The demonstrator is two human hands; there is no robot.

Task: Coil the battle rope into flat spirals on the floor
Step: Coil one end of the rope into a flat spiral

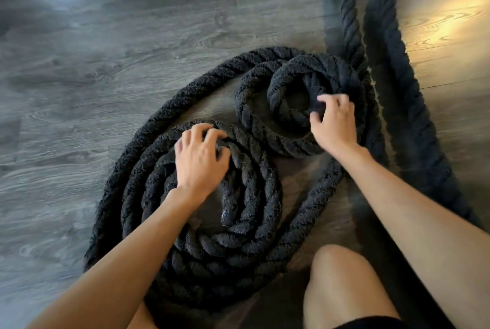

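A thick black battle rope (pixel 148 127) lies on the grey wood floor in two loose spirals. The larger spiral (pixel 254 225) sits low and centre, with a rope end near its middle. The smaller spiral (pixel 265 105) sits up and to the right. My left hand (pixel 198 161) lies on the upper inner turns of the larger spiral, fingers curled over the rope. My right hand (pixel 335 123) has fingers and thumb curled on the inner turn of the smaller spiral at its right side. Two straight rope lengths (pixel 350 10) run off toward the top right.
Grey wood-plank floor (pixel 106 50) stretches to the left and top. My bare knee (pixel 342 283) is at the lower right, close to the larger spiral. A patch of warm light falls on the floor (pixel 450 23) at the right.
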